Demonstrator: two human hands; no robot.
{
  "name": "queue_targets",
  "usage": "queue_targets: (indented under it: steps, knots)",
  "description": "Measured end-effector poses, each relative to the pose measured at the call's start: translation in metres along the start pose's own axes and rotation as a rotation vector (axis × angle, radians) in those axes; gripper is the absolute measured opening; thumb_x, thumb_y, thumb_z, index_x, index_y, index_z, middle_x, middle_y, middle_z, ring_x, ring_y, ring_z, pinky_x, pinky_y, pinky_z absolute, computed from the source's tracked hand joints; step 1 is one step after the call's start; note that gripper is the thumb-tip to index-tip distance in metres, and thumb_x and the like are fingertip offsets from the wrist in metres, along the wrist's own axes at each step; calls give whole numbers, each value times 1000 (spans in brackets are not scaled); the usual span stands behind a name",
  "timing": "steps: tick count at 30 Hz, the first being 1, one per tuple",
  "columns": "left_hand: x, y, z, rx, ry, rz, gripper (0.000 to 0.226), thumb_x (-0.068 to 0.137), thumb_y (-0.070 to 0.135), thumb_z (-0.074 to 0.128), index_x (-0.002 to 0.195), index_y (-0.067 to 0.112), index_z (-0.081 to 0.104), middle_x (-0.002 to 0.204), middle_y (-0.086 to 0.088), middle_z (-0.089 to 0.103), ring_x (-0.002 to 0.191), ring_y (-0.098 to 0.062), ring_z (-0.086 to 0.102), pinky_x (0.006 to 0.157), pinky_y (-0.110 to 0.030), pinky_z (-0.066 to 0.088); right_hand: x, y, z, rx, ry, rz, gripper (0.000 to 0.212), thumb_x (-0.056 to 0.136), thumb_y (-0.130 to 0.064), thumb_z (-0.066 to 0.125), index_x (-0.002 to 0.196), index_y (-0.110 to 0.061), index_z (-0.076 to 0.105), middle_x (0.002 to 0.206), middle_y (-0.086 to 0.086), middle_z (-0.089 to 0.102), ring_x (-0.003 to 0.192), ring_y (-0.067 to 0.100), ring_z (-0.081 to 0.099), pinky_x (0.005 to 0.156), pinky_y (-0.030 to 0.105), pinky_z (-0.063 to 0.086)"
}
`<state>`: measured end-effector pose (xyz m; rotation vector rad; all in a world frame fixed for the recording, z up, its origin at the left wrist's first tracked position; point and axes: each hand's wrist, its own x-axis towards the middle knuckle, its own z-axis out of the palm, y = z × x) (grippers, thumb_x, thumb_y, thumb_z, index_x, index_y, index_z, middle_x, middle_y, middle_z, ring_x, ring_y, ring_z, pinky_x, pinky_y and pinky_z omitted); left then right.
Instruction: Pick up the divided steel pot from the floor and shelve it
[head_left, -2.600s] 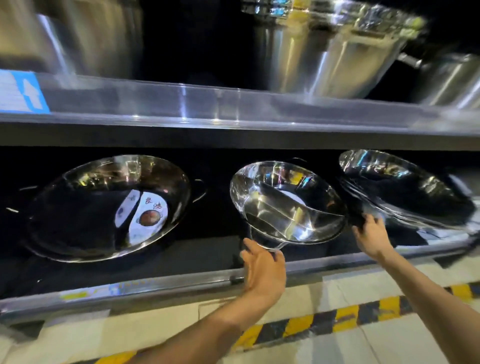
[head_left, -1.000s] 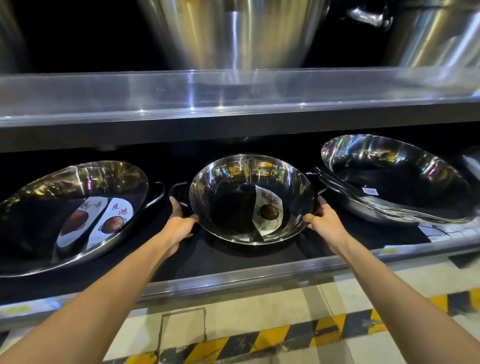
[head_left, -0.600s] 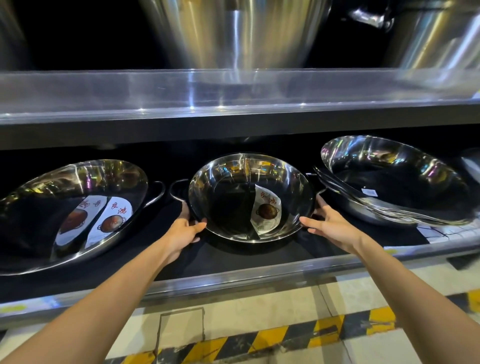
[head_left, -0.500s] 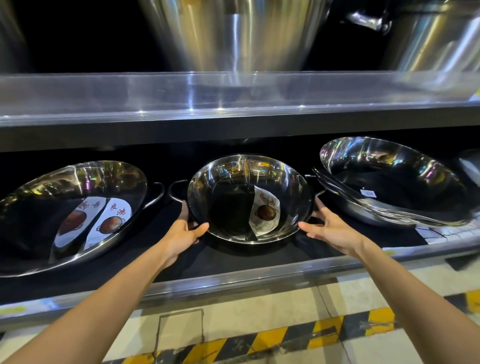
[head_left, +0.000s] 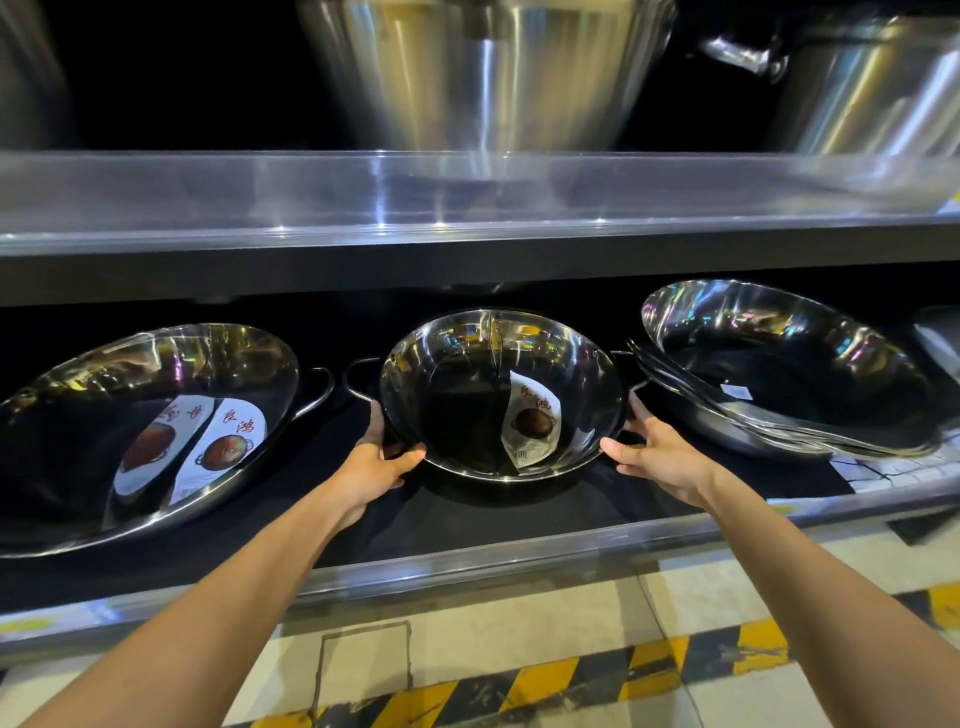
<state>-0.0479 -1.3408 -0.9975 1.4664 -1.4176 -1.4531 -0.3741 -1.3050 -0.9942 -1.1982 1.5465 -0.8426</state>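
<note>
The divided steel pot (head_left: 452, 415) rests tilted toward me in the middle of the lower shelf (head_left: 519, 514), on its black mat. It has a centre divider, a paper label inside and a loop handle on each side. My left hand (head_left: 374, 467) grips its lower left rim, thumb over the edge and fingers behind the wall. My right hand (head_left: 660, 457) lies against the lower right side with fingers spread, thumb tip at the rim.
A large labelled steel wok (head_left: 130, 415) leans left of the pot, and a stack of woks (head_left: 779, 374) leans right of it. The upper shelf with a clear lip (head_left: 467, 192) carries tall steel pots (head_left: 483, 73). Yellow-black tape (head_left: 571, 680) crosses the floor below.
The pot went onto the shelf and turned so its divider faces me. Both hands slid from the loop handles down to the lower rim; the right hand's fingers spread apart.
</note>
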Motion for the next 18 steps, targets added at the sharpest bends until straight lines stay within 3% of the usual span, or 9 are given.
queue_targets:
  steps: [6,8,11,14,16,18]
  knots:
    - [1,-2,2,-38,11,33,92,86,6,57,142,38,-8,151,-2,30,132,-21,40,100,-41,41,3,-4,-1,-9,23,27,81,90,-10,59,147,-33,6,140,6,42,124,25,48,100,41,44]
    - [0,-3,0,-9,6,63,89,86,9,59,143,38,-4,149,4,30,121,-15,47,94,-40,46,1,-4,-1,-15,34,37,80,89,-10,59,148,-29,8,145,8,40,130,25,43,102,43,43]
    - [1,-7,-6,124,34,114,71,87,17,58,143,29,17,127,10,45,89,0,53,72,-25,50,2,-5,0,-43,83,37,73,89,-10,60,147,-24,18,144,9,43,128,28,47,100,43,45]
    - [1,-3,-13,292,93,118,46,87,21,58,130,23,42,96,5,58,82,-9,58,69,-23,48,1,-8,2,-112,132,59,61,89,-9,59,142,-21,31,136,10,52,122,30,52,102,46,46]
    - [-2,2,-18,359,93,142,48,85,18,59,130,24,42,99,5,55,78,-5,57,68,-19,45,-2,-13,7,-223,184,67,53,89,-10,60,137,-19,40,129,12,58,119,31,54,103,49,45]
    - [-10,6,-19,418,62,150,52,86,15,59,133,20,39,109,1,58,89,-12,61,74,-19,44,-7,-20,14,-433,261,48,46,89,-12,59,134,-14,45,125,15,63,117,34,56,102,46,45]
